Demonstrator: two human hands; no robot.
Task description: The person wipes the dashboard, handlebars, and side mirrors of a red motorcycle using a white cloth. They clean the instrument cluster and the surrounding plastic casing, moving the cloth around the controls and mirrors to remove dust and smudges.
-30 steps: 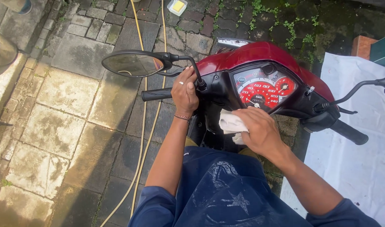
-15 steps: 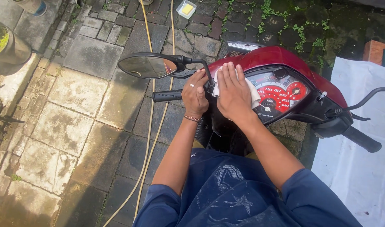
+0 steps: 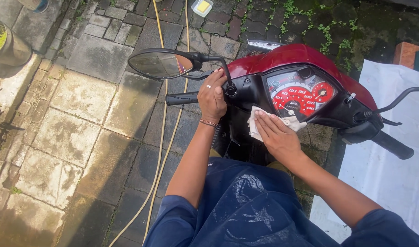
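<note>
While the red scooter [image 3: 287, 59] stands on wet paving, the work in hand looks like wiping down its dashboard. Taking the speedometer [image 3: 298, 93] as the landmark and going left to right: far to its left a yellow hose [image 3: 166, 132] runs along the stones, then comes the rear-view mirror [image 3: 160, 64] on its stalk. Nearer, just left of the speedometer, the left hand [image 3: 212, 96] is clenched around the inner end of the left handlebar grip [image 3: 182, 98], fingers wrapped over it, steadying the bars. Directly below the speedometer, touching its lower edge, lies the white cloth [image 3: 255, 126], pinned flat under the right hand [image 3: 275, 135]; those fingers are spread and pressing rather than gripping. Right of the speedometer, the other handlebar juts out over a white sheet [image 3: 401, 151] on the ground. Judging by this, the panel beneath the dial is being rubbed; the next stroke calls for even pressure while sliding the cloth, keeping the bars still.
</note>
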